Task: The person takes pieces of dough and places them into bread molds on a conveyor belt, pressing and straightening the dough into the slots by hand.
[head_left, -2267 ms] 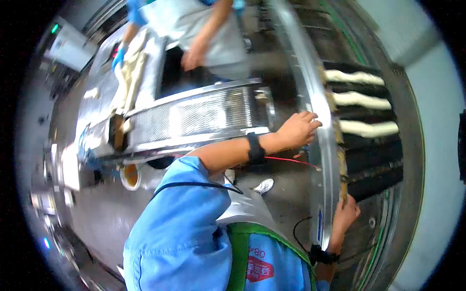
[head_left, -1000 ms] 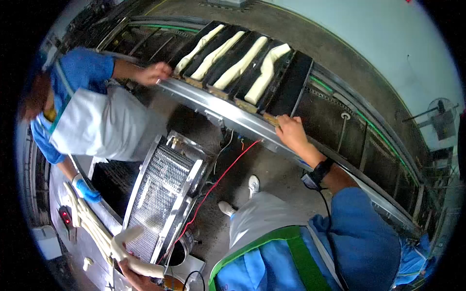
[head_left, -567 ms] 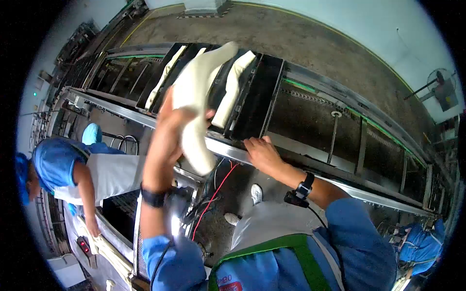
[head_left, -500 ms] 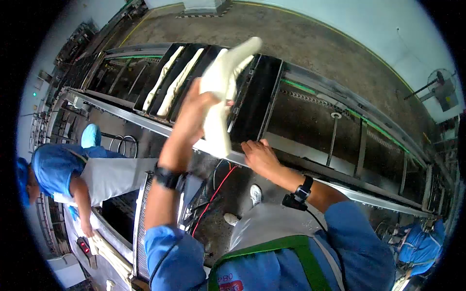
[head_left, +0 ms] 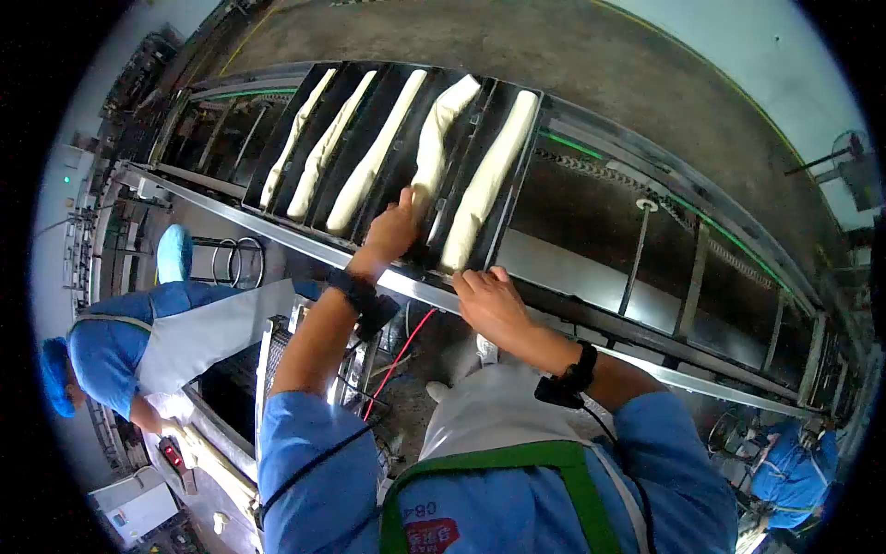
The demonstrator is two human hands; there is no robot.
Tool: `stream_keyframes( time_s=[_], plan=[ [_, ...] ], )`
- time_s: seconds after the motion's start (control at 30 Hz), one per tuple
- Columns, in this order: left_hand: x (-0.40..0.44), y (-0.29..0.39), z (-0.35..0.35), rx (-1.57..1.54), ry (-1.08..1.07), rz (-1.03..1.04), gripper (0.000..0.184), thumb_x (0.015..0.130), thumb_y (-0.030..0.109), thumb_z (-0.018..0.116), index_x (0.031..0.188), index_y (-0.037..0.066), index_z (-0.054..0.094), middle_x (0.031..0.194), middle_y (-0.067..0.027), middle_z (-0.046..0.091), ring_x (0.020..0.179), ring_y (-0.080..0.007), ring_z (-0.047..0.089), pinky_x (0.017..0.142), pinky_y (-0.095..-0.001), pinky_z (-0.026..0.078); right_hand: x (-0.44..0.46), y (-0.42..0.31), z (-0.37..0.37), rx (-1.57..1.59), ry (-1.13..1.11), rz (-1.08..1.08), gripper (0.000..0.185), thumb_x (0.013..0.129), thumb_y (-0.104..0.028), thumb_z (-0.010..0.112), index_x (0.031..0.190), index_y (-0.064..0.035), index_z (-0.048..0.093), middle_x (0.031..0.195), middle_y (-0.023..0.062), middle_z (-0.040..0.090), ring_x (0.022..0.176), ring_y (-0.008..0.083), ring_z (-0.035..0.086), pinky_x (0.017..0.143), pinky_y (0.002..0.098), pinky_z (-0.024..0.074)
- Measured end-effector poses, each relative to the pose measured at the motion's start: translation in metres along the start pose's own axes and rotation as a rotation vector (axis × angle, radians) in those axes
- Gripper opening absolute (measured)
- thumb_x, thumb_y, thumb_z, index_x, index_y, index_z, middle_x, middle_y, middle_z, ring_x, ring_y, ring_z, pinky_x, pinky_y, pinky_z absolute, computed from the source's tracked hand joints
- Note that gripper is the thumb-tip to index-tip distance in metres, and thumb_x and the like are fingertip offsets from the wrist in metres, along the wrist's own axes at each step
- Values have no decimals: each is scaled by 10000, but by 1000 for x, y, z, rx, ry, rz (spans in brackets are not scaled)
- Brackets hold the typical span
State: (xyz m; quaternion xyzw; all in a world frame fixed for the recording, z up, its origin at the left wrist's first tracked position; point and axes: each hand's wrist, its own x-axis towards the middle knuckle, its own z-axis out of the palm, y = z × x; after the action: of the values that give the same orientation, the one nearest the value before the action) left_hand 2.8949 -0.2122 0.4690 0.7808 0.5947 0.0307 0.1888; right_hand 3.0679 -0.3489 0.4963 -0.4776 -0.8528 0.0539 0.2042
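A black baking pan (head_left: 374, 171) with long compartments holds several pale dough strips. My left hand (head_left: 395, 229) is closed around the near end of a wavy dough strip (head_left: 434, 138) in the fourth compartment from the left. In the rightmost compartment lies a straighter dough strip (head_left: 491, 180). My right hand (head_left: 496, 305) has its fingers curled over the pan's near rim, just below that strip's end. Left of my left hand, a third dough strip (head_left: 377, 152) lies lengthwise in its own compartment.
The pan rests across a conveyor frame with a chain (head_left: 591, 171) and a metal front rail (head_left: 268, 226). At the left, a co-worker (head_left: 115, 342) bends over a table with dough strips (head_left: 212, 462). Another person (head_left: 794, 471) is at the lower right. A red cable (head_left: 399, 365) hangs below.
The dough strip my left hand held raised above the pan now lies in the rightmost compartment. My left hand has lowered to the fourth strip. My right hand stays at the rim.
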Motion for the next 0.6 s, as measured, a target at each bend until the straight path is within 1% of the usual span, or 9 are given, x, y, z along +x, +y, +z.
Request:
stream_keyframes(
  time_s=[0.03,0.1,0.17,0.27,0.33,0.4,0.47,0.5,0.6],
  plan=[
    [-7,5,-12,4,2,-1,410,712,122,486,1081,93,310,844,-246,534,769,-383,544,660,-434,447,-1,0,-1,-14,3,10,216,663,-105,524,863,-31,495,718,44,453,687,161,505,669,295,329],
    [-27,9,-35,64,-172,25,462,688,128,525,1087,83,297,823,-224,538,768,-380,544,659,-419,450,-2,0,-6,-8,-39,12,216,685,-104,490,884,-21,501,734,49,473,696,170,512,690,307,334],
    [-31,6,-37,111,-115,110,493,662,123,552,1082,78,298,850,-207,536,769,-370,546,655,-407,453,-1,-2,-7,6,-74,28,225,707,-104,456,906,-10,507,750,54,492,704,180,520,711,319,339],
    [-29,1,-25,255,-167,154,423,715,104,484,1093,65,298,887,-244,527,762,-386,537,616,-442,443,0,-3,-6,11,-66,22,235,705,-101,460,918,-12,506,756,55,487,696,175,517,712,322,338],
    [-19,-19,2,196,8,175,455,716,87,467,1132,22,295,949,-223,506,788,-372,536,635,-427,450,0,-1,-3,14,-21,3,238,701,-92,461,922,-15,504,766,58,487,706,172,515,705,325,338],
    [-1,-60,32,233,-5,289,470,728,87,455,1156,7,277,976,-221,496,778,-375,539,640,-427,451,1,3,0,-9,-9,0,278,685,-104,500,947,-12,487,761,54,475,715,175,510,688,316,337],
    [-11,-34,0,289,-186,248,519,756,125,468,1203,-6,237,980,-225,509,772,-386,541,651,-436,439,2,6,1,-29,-9,-9,329,668,-117,539,971,-9,470,757,50,463,724,178,504,672,306,336],
    [-28,5,-40,138,-163,125,251,781,145,404,1011,54,363,739,-195,574,724,-355,561,640,-443,431,5,8,0,-1,-52,-3,331,670,-116,539,975,-8,469,764,55,464,732,178,504,675,306,335],
    [-26,-7,-45,142,-154,167,273,755,149,456,1018,102,397,786,-195,572,769,-354,549,645,-451,420,13,11,5,20,-80,-9,324,672,-117,540,969,-8,472,779,61,467,745,179,504,679,306,333]
  ],
)
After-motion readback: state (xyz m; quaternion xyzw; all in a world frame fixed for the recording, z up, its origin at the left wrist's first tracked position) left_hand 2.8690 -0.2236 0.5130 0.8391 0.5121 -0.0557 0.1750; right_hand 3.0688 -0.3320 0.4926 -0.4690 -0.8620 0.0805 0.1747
